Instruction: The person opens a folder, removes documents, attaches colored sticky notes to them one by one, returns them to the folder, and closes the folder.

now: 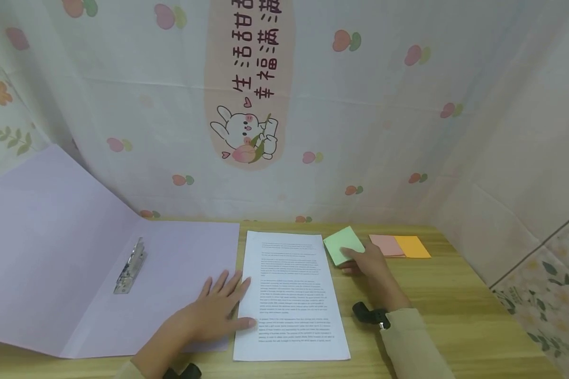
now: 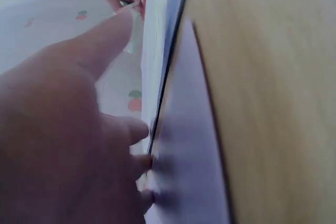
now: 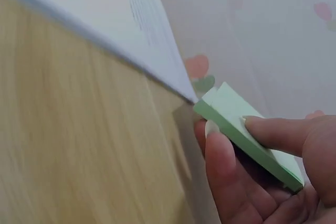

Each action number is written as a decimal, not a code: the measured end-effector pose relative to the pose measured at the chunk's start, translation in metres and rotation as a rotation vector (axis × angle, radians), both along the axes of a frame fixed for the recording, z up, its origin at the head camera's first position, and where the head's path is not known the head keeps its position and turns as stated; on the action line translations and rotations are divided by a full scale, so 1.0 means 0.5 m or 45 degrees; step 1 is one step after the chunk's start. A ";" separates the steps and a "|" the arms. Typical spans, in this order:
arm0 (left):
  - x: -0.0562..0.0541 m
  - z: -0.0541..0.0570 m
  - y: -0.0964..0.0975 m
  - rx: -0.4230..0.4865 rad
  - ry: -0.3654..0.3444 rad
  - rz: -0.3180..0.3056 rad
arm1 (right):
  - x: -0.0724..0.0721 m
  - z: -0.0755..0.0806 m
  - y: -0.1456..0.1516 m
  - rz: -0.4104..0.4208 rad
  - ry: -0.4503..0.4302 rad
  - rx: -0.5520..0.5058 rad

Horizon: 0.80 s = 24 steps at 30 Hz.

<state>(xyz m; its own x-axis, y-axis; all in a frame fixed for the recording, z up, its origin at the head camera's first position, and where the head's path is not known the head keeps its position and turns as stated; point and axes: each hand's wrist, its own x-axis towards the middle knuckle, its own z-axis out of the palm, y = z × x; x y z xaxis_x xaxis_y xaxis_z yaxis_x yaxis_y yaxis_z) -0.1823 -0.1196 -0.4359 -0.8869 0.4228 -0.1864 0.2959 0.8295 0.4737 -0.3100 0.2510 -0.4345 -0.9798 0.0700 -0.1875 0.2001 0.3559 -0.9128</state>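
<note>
My right hand (image 1: 372, 266) pinches a pad of green sticky notes (image 1: 340, 243) between thumb and fingers, beside the upper right corner of a stack of printed paper (image 1: 291, 295). In the right wrist view the pad's green edge (image 3: 239, 137) shows, tilted above the wooden table. My left hand (image 1: 211, 316) lies with fingers spread over the right part of an open lilac folder (image 1: 185, 252), its thumb and fingertips at the stack's left edge. A metal clip (image 1: 130, 267) sits near the folder's fold.
Right of the green pad, a pink sticky note pad (image 1: 385, 245) and an orange one (image 1: 413, 247) lie side by side on the wooden table (image 1: 436, 305). A patterned curtain (image 1: 351, 116) hangs behind the table. The folder's cover (image 1: 52, 252) stands raised at the left.
</note>
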 end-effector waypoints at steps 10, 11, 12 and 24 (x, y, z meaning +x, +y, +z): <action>-0.022 0.045 0.034 0.046 0.217 0.049 | 0.017 0.017 -0.057 0.055 0.017 -0.064; -0.026 0.059 0.046 0.032 0.253 0.055 | 0.020 0.019 -0.064 0.062 0.010 -0.075; -0.030 0.072 0.060 0.017 0.293 0.061 | 0.023 0.022 -0.071 0.067 0.010 -0.093; -0.119 0.128 0.190 0.028 0.647 0.055 | 0.066 0.030 -0.173 0.210 0.028 -0.306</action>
<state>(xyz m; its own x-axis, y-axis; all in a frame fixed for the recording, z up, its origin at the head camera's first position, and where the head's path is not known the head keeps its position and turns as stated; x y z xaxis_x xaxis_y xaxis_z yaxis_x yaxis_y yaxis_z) -0.2418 -0.0248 -0.3717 -0.8798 0.3830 0.2816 0.4594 0.8374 0.2961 -0.2768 0.1646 -0.4195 -0.9782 -0.1346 -0.1581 0.1368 0.1550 -0.9784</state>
